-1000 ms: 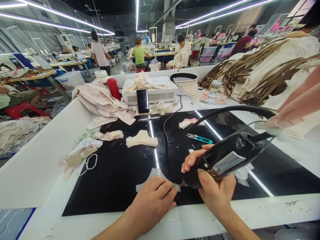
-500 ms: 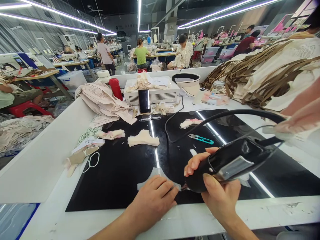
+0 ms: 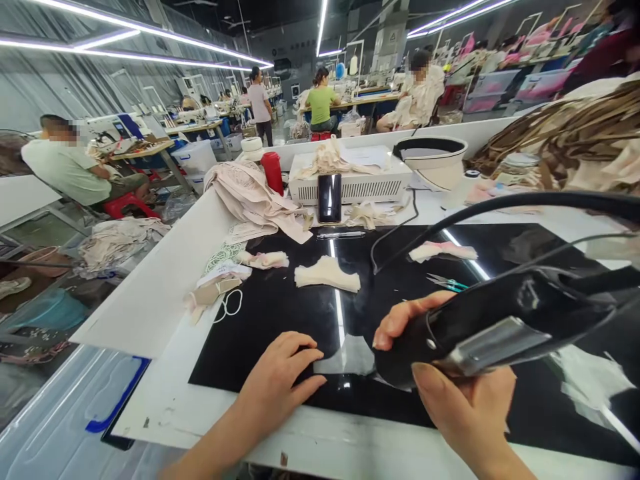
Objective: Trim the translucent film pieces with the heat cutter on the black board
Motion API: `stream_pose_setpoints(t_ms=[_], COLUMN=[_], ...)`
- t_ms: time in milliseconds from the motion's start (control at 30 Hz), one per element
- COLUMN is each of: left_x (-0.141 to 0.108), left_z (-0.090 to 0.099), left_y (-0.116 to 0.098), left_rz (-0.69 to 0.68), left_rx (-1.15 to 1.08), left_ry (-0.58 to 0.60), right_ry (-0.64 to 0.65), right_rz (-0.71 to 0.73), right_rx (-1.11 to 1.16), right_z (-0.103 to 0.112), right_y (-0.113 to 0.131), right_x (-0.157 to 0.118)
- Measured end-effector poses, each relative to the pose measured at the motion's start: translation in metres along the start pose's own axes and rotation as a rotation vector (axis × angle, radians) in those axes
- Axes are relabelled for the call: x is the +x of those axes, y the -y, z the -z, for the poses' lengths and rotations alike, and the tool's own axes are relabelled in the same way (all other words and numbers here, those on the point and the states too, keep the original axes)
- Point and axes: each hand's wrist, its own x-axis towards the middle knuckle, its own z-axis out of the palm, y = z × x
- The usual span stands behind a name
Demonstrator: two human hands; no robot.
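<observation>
My right hand [image 3: 463,393] is wrapped round a black corded handheld device [image 3: 490,327] with a metal plate on its side. The device's rounded front end meets the right edge of a thin, pale translucent piece [image 3: 347,357] lying on the glossy black board [image 3: 260,333]. My left hand [image 3: 280,373] rests on the board at the left end of that piece, fingers apart and partly bent. Farther back lies a cream fabric stack [image 3: 327,275]. Teal-handled snips [image 3: 450,283] are behind the device, partly hidden by it.
A phone [image 3: 329,199] leans on a white vented box [image 3: 355,177]. Fabric pieces [image 3: 250,193] and a red container [image 3: 272,172] stand back left. A black cord [image 3: 500,205] arches over the right side. A pale scrap [image 3: 590,377] lies at right. Several people sit beyond.
The view has turned left, so the scene sits farther right. My left hand has moved off the middle of the translucent piece to its left end, its fingers spreading. The device remains in my right hand.
</observation>
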Motion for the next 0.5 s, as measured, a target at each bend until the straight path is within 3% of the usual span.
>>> stream_pose_setpoints(t_ms=[267,500], left_x=[-0.001,-0.001], left_z=[-0.009,-0.01], left_y=[-0.002,-0.004], left_rz=[0.041,0.087], left_rx=[-0.1,-0.165], left_ry=[-0.042,-0.068], right_ry=[0.027,0.05], right_rz=[0.036,0.011], right_rx=[0.174,0.211], right_z=[-0.034,-0.043], right_y=[-0.024,-0.034], right_x=[0.001,0.003])
